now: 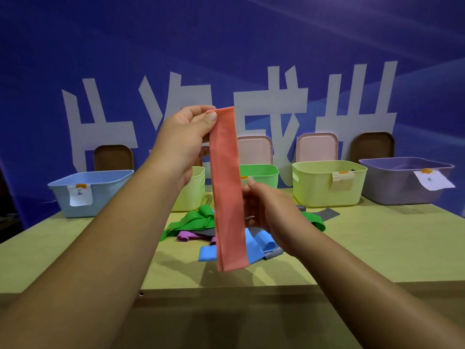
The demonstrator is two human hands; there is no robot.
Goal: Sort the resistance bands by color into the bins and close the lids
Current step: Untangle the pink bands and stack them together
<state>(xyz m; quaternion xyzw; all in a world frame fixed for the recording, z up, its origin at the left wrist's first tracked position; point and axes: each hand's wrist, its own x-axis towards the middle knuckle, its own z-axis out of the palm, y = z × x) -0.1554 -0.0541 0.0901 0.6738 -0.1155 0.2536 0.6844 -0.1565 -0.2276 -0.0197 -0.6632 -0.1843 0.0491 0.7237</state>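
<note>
Resistance band point(226, 187) salmon-pink, flat, doubled | long axis near-vertical, lower end hanging free above table point(352, 235) | left hand point(193, 132) pinches top end, thumb against fingers | right hand point(269, 210) at mid-length edge, fingers curled; grip cannot be told

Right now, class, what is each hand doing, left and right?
Left hand: pinches the top end of the hanging coral-red band.
Right hand: at the band's middle; whether it grips cannot be told.

A flat salmon-pink rubber resistance band point(226, 187) hung upright above a heap of green, blue, purple and grey bands point(193, 222).
</note>
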